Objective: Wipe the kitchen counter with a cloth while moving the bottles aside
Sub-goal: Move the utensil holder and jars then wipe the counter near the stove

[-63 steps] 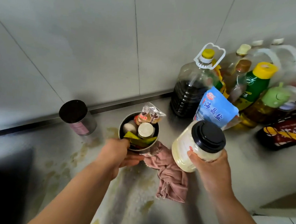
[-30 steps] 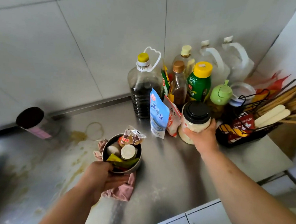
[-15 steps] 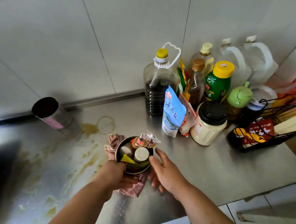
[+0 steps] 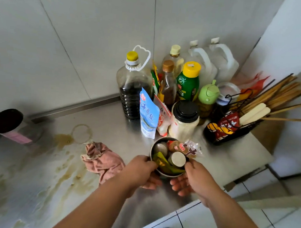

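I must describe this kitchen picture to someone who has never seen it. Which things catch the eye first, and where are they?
First come the left hand and right hand, holding a metal bowl of small jars and packets near the counter's front edge. Behind it, bottles crowd the right corner by the tiled wall, with a blue salt bag in front. Left of the bowl lies a crumpled pink cloth beside brownish stains on the steel counter.

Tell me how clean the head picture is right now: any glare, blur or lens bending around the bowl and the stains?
Head view: wide-angle bending curves the wall tile lines; soft glare off the steel counter right of the metal bowl; left hand and right hand fairly sharp; the dark-lidded jar at the left edge is smeared; the yellowish stains stay readable.
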Motion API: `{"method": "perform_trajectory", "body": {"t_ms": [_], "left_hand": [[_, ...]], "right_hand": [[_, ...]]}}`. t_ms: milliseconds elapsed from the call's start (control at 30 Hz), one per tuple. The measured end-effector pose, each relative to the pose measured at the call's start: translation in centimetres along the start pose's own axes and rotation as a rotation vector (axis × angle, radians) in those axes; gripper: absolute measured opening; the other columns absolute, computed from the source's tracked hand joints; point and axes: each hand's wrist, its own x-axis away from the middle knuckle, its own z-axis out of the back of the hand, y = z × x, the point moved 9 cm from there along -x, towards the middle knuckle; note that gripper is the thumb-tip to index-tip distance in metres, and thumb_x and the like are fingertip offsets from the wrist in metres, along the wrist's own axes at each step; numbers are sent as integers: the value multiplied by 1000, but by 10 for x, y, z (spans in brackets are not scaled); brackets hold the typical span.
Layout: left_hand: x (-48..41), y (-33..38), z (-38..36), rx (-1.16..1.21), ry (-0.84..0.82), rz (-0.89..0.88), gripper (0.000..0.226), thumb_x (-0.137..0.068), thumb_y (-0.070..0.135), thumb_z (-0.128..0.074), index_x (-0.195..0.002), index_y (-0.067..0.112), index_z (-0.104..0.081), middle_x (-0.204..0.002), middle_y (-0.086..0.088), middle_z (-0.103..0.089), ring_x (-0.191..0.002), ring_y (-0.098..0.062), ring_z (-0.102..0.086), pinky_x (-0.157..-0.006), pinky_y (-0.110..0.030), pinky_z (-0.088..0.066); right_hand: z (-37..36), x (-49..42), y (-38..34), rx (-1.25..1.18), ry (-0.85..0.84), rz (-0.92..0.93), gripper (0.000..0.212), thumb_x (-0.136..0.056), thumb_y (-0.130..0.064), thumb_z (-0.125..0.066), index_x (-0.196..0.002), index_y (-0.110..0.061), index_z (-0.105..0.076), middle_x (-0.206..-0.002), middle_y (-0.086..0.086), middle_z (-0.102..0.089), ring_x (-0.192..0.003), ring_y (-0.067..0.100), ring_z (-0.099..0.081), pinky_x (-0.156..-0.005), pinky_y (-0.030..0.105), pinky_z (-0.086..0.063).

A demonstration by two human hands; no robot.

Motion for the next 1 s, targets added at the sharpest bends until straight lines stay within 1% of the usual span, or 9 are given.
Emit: {"method": "perform_trajectory", "body": {"t_ms": [100,233,400,567,700,767,867,933,1000], "left_hand": [[-2,21,-26,-5,-68,-70,5,-92,22,-53,-88,19,-54,-95,-18,-69,-77,-27,-72,-73,-41,-56],[-2,30,-39,-51,-81,-90,5,-93,25,-54,-88,23,-56,-98,-13,-70,-78,-21,-72,-67,-33,-58],[-1,20,-36,-77,-52,-70,4,-92,23,-55,-92,22,-58,-96,-11,-71,-77,-20,-72,-77,-38,-56],[3,6,-10,-18,20,-45,13,-90,22,-58,-102,17,-62,-96,-13,-72,-77,-22,-72,-77,-39,-55],[9,-5,24,76,125,-35,15,-91,19,-56,-104,13,-62,-97,-16,-72,-76,-23,-70,-73,-38,-50],[14,-10,41,134,174,-40,13,-92,16,-55,-102,11,-61,-97,-17,-71,-73,-24,-69,-68,-34,-47],[24,-21,68,236,229,-54,13,-93,11,-52,-99,7,-63,-88,-17,-69,-67,-24,-65,-60,-29,-50],[35,-31,90,288,264,-57,13,-93,10,-52,-97,7,-64,-84,-15,-69,-69,-26,-65,-56,-26,-52],[46,-45,114,323,310,-56,13,-93,12,-53,-98,6,-64,-85,-15,-71,-73,-28,-67,-57,-28,-52]], "right_hand": [[45,3,11,-90,163,-42,32,-103,-19,-24,-99,-7,-54,-70,20,-73,-57,30,-70,-44,27,-51],[91,-3,25,-291,347,-110,34,-103,-18,-26,-87,-5,-52,-65,21,-71,-51,27,-69,-43,30,-55],[93,-19,21,-535,378,-113,33,-105,-22,-24,-86,-9,-48,-72,24,-67,-53,29,-66,-39,31,-54],[78,-22,16,-789,383,13,24,-105,-27,-29,-115,-14,-47,-92,23,-69,-82,33,-70,-66,40,-57],[55,-16,24,-882,357,56,30,-106,-29,-27,-123,-10,-44,-101,21,-67,-91,33,-68,-70,39,-54],[38,-13,34,-835,367,2,26,-106,-28,-31,-119,-10,-44,-89,20,-67,-74,29,-68,-61,37,-54],[-4,-15,33,-522,257,36,17,-101,-16,-45,-108,-4,-54,-73,15,-67,-52,22,-63,-50,33,-55],[-39,-17,16,-193,163,181,12,-97,-12,-52,-104,-7,-62,-76,9,-69,-59,19,-66,-59,40,-59],[-77,-17,-9,183,102,391,15,-95,-12,-56,-105,-17,-66,-96,2,-70,-82,16,-68,-83,43,-56]]}}
